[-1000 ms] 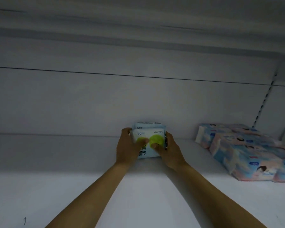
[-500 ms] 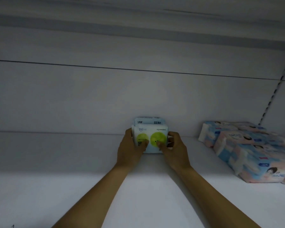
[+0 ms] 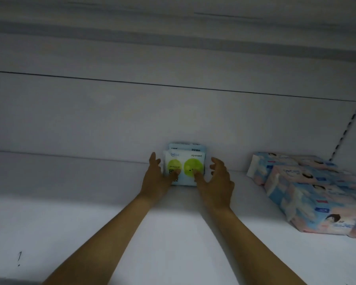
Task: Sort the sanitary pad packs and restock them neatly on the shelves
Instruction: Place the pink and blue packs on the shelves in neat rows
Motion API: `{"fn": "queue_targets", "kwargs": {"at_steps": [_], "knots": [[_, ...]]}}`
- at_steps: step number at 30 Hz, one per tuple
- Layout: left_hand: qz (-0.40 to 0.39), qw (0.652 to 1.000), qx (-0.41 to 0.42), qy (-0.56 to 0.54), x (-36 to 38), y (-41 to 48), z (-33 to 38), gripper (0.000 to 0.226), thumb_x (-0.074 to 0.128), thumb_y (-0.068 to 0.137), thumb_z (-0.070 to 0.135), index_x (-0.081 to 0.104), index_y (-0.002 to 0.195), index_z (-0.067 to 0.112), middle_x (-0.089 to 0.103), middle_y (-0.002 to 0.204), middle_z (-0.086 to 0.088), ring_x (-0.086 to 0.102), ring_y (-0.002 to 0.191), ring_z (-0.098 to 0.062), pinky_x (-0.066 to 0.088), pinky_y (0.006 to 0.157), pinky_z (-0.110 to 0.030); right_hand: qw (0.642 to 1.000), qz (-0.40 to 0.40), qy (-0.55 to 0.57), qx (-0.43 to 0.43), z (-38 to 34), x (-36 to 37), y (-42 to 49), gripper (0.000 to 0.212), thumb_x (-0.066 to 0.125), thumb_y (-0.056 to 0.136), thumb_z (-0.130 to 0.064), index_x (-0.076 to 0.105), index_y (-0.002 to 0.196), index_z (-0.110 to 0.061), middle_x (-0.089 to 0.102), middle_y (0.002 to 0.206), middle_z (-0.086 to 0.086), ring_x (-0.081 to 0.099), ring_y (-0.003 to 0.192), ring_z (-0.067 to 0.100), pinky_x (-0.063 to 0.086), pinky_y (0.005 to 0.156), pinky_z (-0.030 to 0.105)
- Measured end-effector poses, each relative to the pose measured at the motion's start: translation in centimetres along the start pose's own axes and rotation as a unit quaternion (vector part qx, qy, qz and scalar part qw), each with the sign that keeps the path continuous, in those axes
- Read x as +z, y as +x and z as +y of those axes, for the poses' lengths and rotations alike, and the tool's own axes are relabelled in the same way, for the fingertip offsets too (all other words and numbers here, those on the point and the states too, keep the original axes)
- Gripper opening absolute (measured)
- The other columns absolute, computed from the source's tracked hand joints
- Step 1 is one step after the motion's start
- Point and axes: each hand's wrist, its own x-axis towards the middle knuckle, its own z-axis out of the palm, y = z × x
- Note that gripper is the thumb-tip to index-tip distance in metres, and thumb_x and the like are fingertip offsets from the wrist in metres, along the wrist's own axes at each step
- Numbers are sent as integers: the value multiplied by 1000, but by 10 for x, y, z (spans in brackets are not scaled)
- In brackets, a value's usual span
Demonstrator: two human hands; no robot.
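Note:
A small white and light-blue pad pack with two green circles (image 3: 185, 161) stands upright at the back of the white shelf (image 3: 173, 233), with a second similar pack (image 3: 186, 146) right behind it against the back wall. My left hand (image 3: 155, 179) is at the pack's left side, fingers straight, thumb touching its front. My right hand (image 3: 216, 182) is at its right side, thumb touching the front, fingers spread and off the pack.
A group of pink and blue pad packs (image 3: 308, 192) lies on the shelf at the right, reaching toward the front. A slotted upright (image 3: 345, 132) runs up the back wall at the far right. Another shelf's underside is overhead.
Both hands have loosened from gripping the green-circle pack's sides; the fingers now spread away from it, only the thumbs still on its front. The pack stands further back.

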Motion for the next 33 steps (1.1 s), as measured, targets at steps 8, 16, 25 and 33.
{"fn": "queue_targets", "kwargs": {"at_steps": [8, 16, 25, 33], "knots": [[133, 956, 130, 228, -45, -78, 23, 89, 69, 86, 36, 14, 152, 17, 24, 157, 3, 22, 143, -15, 15, 110, -17, 981, 21, 82, -176, -49, -18, -28, 51, 56, 86, -43, 53, 129, -15, 59, 122, 6, 53, 112, 27, 34, 97, 38], [247, 883, 73, 393, -104, -220, 22, 78, 52, 85, 50, 25, 150, 15, 27, 157, -4, 24, 145, -23, 26, 116, -46, 884, -231, 155, -375, -98, -27, -130, 57, 55, 90, -35, 42, 141, -13, 49, 142, 6, 44, 129, 22, 39, 106, 39], [320, 804, -134, 482, -149, -420, -13, 82, 64, 88, 40, 18, 152, 17, 16, 159, 3, 11, 147, -15, 16, 117, -36, 757, -444, 174, -446, -118, -26, -296, 63, 58, 92, -37, 34, 147, -17, 40, 149, 2, 37, 135, 19, 37, 106, 34], [306, 801, -312, 409, -166, -544, -90, 81, 57, 94, 37, 5, 153, 22, 1, 161, 7, 0, 148, -14, 18, 119, -43, 680, -570, 114, -447, -86, 2, -399, 63, 58, 93, -37, 33, 147, -16, 41, 147, 2, 40, 133, 20, 37, 106, 34]]}}
